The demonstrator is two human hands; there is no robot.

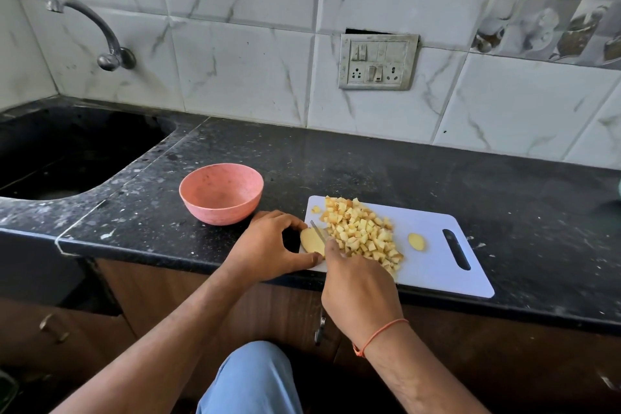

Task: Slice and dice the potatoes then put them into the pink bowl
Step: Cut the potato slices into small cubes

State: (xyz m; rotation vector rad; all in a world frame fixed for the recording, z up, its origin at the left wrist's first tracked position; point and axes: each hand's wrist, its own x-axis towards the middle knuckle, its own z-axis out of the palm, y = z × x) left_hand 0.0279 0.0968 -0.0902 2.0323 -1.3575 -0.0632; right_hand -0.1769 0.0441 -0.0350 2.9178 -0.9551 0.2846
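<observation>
Two bare hands work at the near edge of a black speckled stone countertop [369, 161], above a blue-trousered knee [250, 380] and brown wooden cabinet doors [168, 292]. The right hand [359, 286], with an orange thread bracelet [379, 334] at its wrist, has its fingers curled round a knife whose handle is hidden in the grip; the thin metal knife blade [318, 232] slants across the top of a pale yellow peeled potato piece [312, 240]. The left hand [268, 245] pinches that piece, thumb at its near end and forefinger arched over its far end, the other fingers curled beside them. The piece lies on the left end of a white plastic cutting board [437, 265] with a slot handle at its right end. Just right of the blade, a heap of small yellow potato cubes [363, 235] covers the middle of the board, and a single thin potato slice [416, 241] lies apart, between the heap and the slot. Beyond the left hand, a round pink bowl [221, 193] stands on the counter just left of the board, showing no potato inside. Farther left is a dark sunken sink [67, 158], with a curved metal tap [97, 30] on the white marbled tile wall [252, 44], and a grey switch and socket plate [378, 61] farther right.
</observation>
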